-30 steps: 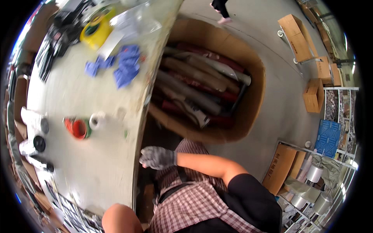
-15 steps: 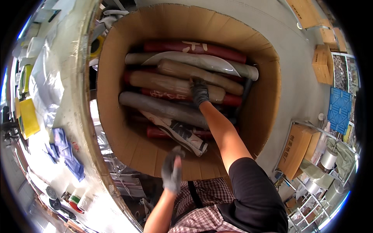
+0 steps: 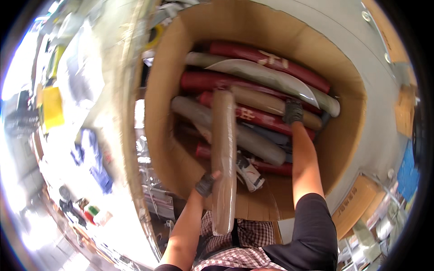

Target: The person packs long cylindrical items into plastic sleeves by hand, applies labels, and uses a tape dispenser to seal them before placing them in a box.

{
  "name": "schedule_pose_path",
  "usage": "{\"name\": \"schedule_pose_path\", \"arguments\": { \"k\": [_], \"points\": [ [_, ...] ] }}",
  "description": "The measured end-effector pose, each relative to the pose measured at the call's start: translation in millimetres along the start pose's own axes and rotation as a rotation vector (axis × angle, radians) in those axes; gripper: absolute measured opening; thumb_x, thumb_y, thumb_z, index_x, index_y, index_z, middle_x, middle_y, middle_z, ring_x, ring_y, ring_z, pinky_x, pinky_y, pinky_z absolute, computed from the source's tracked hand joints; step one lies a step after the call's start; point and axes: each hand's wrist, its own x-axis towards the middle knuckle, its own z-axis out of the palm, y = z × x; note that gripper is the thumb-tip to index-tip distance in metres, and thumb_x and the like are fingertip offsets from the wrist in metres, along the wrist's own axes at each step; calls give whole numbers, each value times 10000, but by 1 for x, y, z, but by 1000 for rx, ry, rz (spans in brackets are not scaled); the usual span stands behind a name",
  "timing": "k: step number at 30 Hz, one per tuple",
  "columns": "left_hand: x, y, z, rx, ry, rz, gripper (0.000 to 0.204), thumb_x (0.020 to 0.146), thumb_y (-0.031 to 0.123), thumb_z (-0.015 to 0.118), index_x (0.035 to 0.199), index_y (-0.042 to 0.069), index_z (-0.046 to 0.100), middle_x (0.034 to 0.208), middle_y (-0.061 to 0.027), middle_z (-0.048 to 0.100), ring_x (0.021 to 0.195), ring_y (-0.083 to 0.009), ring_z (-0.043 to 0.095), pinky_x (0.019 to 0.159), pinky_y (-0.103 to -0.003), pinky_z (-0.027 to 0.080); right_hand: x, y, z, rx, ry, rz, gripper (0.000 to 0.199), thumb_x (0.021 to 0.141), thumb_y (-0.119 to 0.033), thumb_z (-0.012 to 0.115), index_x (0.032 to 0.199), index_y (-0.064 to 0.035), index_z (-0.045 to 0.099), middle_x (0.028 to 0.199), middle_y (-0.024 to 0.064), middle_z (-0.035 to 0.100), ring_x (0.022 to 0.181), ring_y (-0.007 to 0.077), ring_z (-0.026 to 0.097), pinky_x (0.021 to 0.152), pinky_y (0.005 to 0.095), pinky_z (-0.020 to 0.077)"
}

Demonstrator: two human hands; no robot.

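A big open cardboard box below me holds several long rolls wrapped in clear film, dark red, tan and grey. My left hand, in a dark glove, grips a tan wrapped roll near its lower part; the roll stands lengthwise over the box's near rim, lifted above the others. My right hand, also gloved, reaches deep into the box and rests on a tan roll lying beside a dark red roll.
A long white worktable runs along the left with yellow packets, blue gloves and small tape rolls. More cardboard boxes stand on the grey floor at the right.
The view swung from the table to over the box. My left hand, earlier empty at the box's near edge, now holds a tan roll lifted out. My right hand moved toward the box's right side.
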Motion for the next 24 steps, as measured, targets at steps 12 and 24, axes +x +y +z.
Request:
{"name": "schedule_pose_path", "arguments": {
  "k": [12, 24],
  "points": [
    [-264, 25, 51, -21, -690, 148, 1152, 634, 431, 823, 1457, -24, 158, 1461, -143, 299, 1347, -219, 253, 1105, -351, 181, -329, -102, -51, 1231, -177, -454, 615, 628, -116, 745, 1197, -36, 524, 1135, 120, 598, 1012, 244, 589, 869, 357, 485],
    [-637, -103, -105, -220, 547, 989, 1107, 615, 397, 815, 1468, 73, 189, 1387, -118, 398, 1243, -235, 423, 1007, -378, 383, -613, -486, -165, 1203, -430, -1329, 660, 692, -135, 740, 1256, -7, 422, 1073, 107, 593, 970, 205, 588, 841, 345, 477]
  ]
}}
